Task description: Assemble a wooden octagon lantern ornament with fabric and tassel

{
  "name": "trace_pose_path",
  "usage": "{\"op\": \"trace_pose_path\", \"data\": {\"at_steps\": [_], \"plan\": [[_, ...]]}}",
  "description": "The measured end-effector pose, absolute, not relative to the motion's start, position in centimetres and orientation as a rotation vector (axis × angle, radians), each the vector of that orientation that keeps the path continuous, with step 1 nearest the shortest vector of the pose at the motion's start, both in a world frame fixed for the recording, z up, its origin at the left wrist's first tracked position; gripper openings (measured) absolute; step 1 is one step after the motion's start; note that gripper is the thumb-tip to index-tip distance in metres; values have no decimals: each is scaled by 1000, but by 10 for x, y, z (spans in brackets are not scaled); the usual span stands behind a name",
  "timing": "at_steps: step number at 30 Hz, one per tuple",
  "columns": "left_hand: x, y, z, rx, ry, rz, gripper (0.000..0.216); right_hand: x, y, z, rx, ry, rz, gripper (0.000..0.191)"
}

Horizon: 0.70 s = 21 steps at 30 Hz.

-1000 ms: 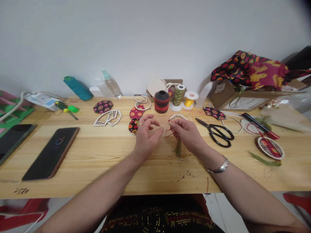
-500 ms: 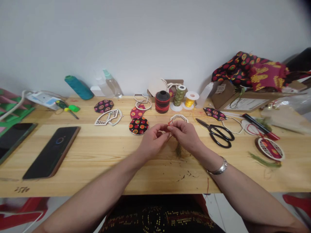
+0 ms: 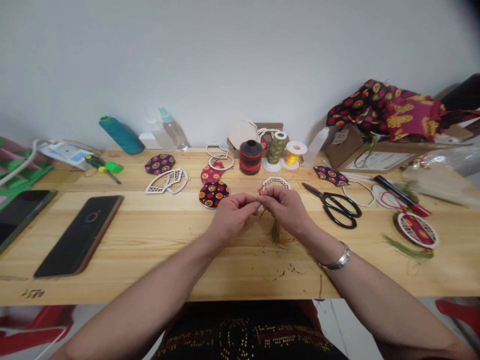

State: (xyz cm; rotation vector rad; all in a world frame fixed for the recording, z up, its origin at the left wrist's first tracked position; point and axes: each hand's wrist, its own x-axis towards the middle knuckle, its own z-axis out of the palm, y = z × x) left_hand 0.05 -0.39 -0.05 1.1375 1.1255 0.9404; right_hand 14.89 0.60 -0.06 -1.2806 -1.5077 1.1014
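Observation:
My left hand (image 3: 233, 216) and my right hand (image 3: 285, 207) meet fingertip to fingertip over the middle of the table. Both are closed in a pinch on a thin red cord (image 3: 261, 214), whose bits show above and below the fingers. An olive-green thread tassel (image 3: 275, 232) hangs under my right hand; its top is hidden by the fingers. Just behind my right hand lies a pale lattice frame (image 3: 276, 183), partly covered. To the left of my left hand sits a round black patterned fabric piece (image 3: 214, 194).
Black-handled scissors (image 3: 339, 206) lie right of my hands, near a finished oval ornament (image 3: 417, 230). Behind stand a red-and-black thread spool (image 3: 250, 157), a green spool (image 3: 276, 149) and a yellow spool (image 3: 294, 154). A phone (image 3: 79, 235) lies at left.
My left hand's fingers have straightened a little and drawn slightly left and down. A red cord loop now shows above the fingertips. My right hand has hardly moved.

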Motion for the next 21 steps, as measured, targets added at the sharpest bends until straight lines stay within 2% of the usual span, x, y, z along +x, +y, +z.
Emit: {"op": "trace_pose_path", "data": {"at_steps": [12,21], "plan": [[1,-3,3,1055,1100,995,13,149,6,1,-1262,-1466,1195,15],[1,-1,6,1023,1163,1082,12,161,5,13,-1447,-1999,752,25]]}}
